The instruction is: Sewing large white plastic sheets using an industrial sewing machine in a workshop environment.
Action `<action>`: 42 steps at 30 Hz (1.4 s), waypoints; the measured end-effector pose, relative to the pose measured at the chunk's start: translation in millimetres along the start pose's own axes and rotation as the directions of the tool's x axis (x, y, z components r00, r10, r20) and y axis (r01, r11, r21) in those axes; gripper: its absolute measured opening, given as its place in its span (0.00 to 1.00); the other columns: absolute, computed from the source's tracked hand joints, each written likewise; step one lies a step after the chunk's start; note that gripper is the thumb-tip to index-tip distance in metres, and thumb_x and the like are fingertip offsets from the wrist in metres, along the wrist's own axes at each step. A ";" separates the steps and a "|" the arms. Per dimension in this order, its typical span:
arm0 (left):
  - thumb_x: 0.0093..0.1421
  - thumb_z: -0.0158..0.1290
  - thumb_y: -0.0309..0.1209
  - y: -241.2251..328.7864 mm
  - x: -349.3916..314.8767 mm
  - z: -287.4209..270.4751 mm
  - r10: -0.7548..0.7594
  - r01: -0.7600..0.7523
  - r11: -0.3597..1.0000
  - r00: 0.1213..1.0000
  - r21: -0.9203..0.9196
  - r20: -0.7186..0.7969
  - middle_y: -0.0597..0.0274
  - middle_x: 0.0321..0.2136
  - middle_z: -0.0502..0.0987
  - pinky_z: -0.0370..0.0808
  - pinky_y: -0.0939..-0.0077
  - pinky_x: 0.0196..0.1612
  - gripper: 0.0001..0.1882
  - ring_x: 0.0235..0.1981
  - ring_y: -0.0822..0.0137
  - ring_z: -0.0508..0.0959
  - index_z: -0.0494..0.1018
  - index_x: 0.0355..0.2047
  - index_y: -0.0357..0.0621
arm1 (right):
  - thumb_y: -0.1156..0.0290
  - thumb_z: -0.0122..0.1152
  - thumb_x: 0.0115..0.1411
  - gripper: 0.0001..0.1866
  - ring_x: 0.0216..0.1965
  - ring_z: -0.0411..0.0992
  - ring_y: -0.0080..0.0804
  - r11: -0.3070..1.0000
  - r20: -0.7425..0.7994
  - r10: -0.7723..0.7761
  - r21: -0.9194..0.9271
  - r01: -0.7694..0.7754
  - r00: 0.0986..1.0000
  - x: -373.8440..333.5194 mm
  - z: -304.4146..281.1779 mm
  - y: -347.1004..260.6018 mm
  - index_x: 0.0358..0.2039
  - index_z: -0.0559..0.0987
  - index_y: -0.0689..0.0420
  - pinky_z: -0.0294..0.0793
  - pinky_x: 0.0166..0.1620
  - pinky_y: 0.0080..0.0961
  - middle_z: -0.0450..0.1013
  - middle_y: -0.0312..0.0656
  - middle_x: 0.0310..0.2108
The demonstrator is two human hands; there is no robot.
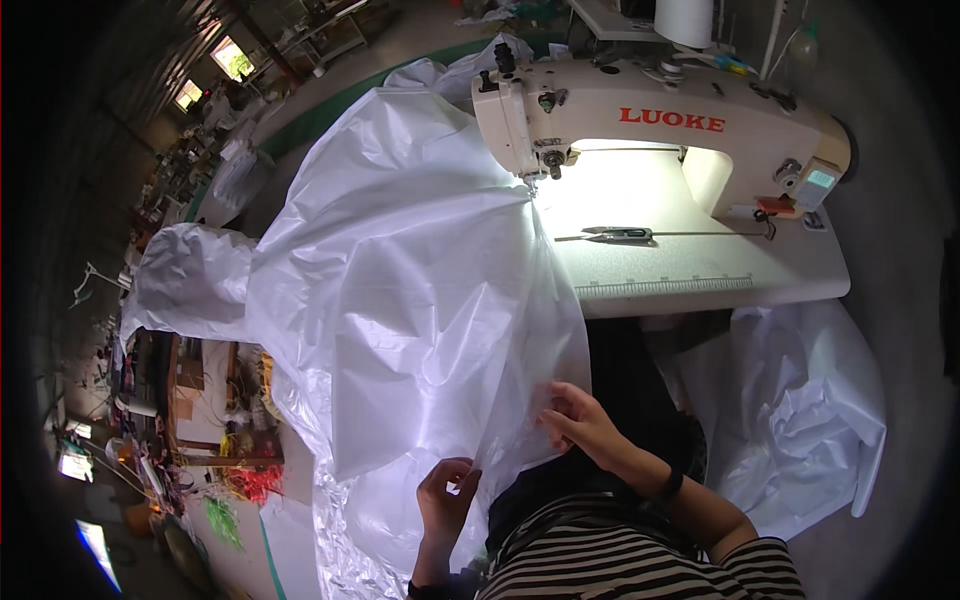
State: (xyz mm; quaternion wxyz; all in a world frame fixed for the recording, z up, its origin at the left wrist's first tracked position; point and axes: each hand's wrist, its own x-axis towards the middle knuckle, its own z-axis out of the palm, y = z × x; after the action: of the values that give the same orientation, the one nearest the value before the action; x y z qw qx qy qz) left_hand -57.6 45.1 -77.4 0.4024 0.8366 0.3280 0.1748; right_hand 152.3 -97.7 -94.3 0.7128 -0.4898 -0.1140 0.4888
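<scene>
A large, shiny white plastic-like sheet hangs in folds over the left side of the sewing machine table and down toward my lap. Its upper part runs under the needle area of a cream sewing machine. My left hand is closed, thumb and fingers pinching the sheet's edge low down near my lap. Higher and to the right, my right hand has its fingers bent around the sheet's right-hand edge. The fingertips there are partly covered by the translucent material.
Thread snips lie on the lit machine table, right of the needle. More white sheeting is bunched below the table at right. At left stand a cluttered shelf and red and green strands. A white thread cone stands behind the machine.
</scene>
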 end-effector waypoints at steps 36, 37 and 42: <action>0.67 0.48 0.24 71.5 -38.0 -13.2 -0.127 0.410 0.689 0.880 -0.598 0.457 0.59 0.41 0.79 0.74 0.76 0.46 0.13 0.41 0.73 0.77 0.72 0.50 0.32 | 0.70 0.62 0.52 0.06 0.23 0.72 0.20 -0.146 0.733 -0.457 -0.621 0.770 0.504 -100.5 63.9 -10.5 0.28 0.74 0.54 0.70 0.23 0.16 0.69 0.31 0.23; 0.65 0.49 0.23 74.3 -38.1 -13.2 -0.169 0.387 0.753 0.895 -0.532 0.412 0.58 0.39 0.79 0.74 0.74 0.45 0.11 0.39 0.70 0.78 0.73 0.46 0.33 | 0.70 0.62 0.52 0.06 0.25 0.73 0.22 -0.111 0.748 -0.439 -0.594 0.797 0.497 -100.7 60.5 -11.1 0.28 0.74 0.54 0.71 0.25 0.18 0.70 0.33 0.24; 0.63 0.48 0.22 81.0 -21.9 -21.0 0.204 -0.224 0.972 0.953 -0.070 -0.222 0.52 0.26 0.75 0.73 0.65 0.30 0.04 0.25 0.55 0.77 0.73 0.33 0.36 | 0.68 0.62 0.57 0.11 0.32 0.74 0.43 0.390 0.460 -0.523 -0.619 0.681 0.718 -76.8 62.5 -20.2 0.37 0.73 0.58 0.74 0.33 0.34 0.72 0.45 0.35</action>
State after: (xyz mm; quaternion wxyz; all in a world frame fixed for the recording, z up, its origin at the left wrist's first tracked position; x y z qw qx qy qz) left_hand -52.0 4.4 -1.3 0.3823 0.8237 0.2683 0.3215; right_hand 85.9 -123.9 -22.8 0.5536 -0.6140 -0.5436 0.1450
